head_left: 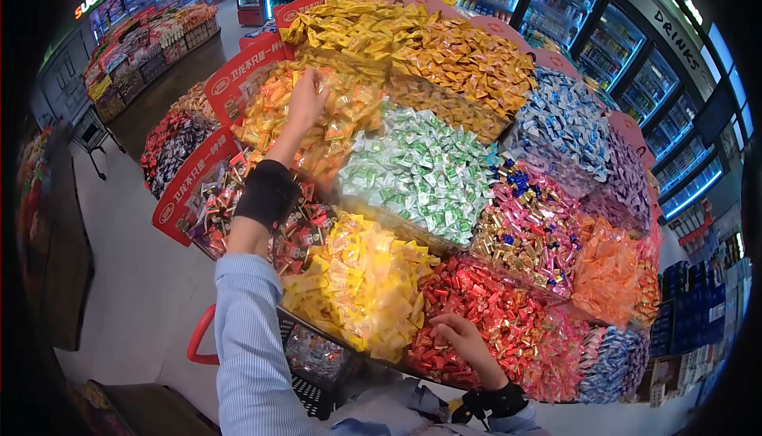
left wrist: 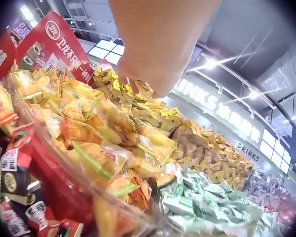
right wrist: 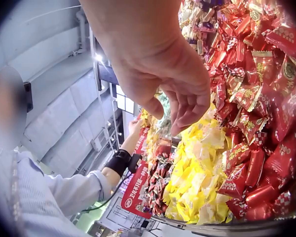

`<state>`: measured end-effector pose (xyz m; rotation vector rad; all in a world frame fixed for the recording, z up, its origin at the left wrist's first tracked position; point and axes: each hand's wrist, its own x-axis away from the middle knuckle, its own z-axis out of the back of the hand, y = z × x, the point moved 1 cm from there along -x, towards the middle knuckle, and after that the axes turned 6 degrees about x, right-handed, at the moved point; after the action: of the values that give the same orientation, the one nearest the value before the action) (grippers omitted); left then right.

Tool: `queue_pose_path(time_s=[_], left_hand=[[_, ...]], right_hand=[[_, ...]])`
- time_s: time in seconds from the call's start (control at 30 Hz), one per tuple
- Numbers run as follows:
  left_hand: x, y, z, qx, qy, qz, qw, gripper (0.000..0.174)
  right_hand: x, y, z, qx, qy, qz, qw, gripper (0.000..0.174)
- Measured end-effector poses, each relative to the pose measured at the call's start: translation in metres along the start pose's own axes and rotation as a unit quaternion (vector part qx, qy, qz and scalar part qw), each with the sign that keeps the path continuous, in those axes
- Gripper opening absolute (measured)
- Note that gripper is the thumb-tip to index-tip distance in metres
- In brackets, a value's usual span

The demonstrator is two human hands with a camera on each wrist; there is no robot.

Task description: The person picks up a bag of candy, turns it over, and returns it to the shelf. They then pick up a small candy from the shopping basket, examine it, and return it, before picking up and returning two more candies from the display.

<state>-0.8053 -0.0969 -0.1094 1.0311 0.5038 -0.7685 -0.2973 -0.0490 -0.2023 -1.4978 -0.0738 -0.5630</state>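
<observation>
My left hand (head_left: pixel 308 101) reaches to the far side of a bin of orange-yellow snack packets (head_left: pixel 349 106). In the left wrist view the fingers (left wrist: pixel 160 89) of that hand point down, their tips right at the yellow packets (left wrist: pixel 108 81); I cannot tell whether they pinch one. My right hand (head_left: pixel 464 341) hovers over red-wrapped candies (head_left: pixel 508 317) at the front of the display. Its fingers are loosely bent with nothing between them, as the right wrist view shows the hand (right wrist: pixel 167 84). Beside the red candies lie bright yellow packets (head_left: pixel 365 277).
Green-and-white packets (head_left: pixel 429 166) fill the middle bin, with pink and gold candies (head_left: pixel 532 233) right of it. Red sign boards (head_left: pixel 242 71) stand along the left edge. A basket with a red handle (head_left: pixel 202 337) is at the front left. Drink fridges (head_left: pixel 556 3) line the back.
</observation>
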Motion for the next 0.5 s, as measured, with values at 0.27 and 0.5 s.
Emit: queue_pose_path(time_s=[0.27,0.5], left_hand=[[-0.01,-0.041,-0.038,-0.015,-0.073,0.04,0.996,0.023],[-0.01,-0.02,-0.018,0.006,-0.007,0.0,1.0,0.022]], right_hand=[[0.005,0.007,0.002,-0.029,0.025,0.01,0.999,0.021],[0.013,0.009,-0.006,-0.041,0.028,0.006,0.999,0.021]])
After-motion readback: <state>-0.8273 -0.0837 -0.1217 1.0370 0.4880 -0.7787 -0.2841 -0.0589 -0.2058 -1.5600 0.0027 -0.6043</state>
